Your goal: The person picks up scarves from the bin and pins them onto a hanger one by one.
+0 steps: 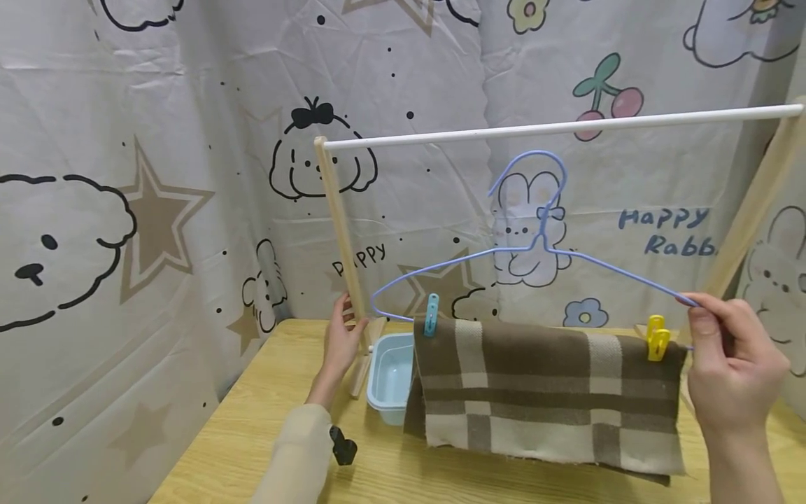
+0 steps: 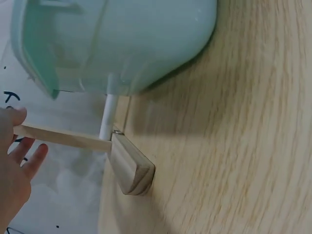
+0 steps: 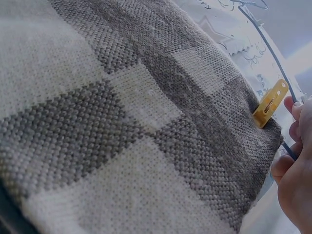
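Observation:
My right hand (image 1: 737, 364) pinches the right end of a blue wire hanger (image 1: 460, 260), its hook raised below the rack's white rod. A brown and cream checked cloth (image 1: 541, 399) hangs folded over the hanger's lower bar. A blue clothespin (image 1: 431, 315) clips its left side, and yellow clothespins (image 1: 658, 339) grip the right, one also seen in the right wrist view. At the left, my left hand (image 1: 343, 343) holds the wooden upright (image 1: 343, 231) of the drying rack between thumb and fingers; the left wrist view shows this upright (image 2: 63, 137) too.
A light blue plastic basin (image 1: 387, 378) stands by the rack's left foot (image 2: 131, 165), partly behind the cloth. The white rod (image 1: 535, 131) spans the rack's top. A printed curtain (image 1: 189, 105) hangs behind the wooden table (image 1: 220, 448).

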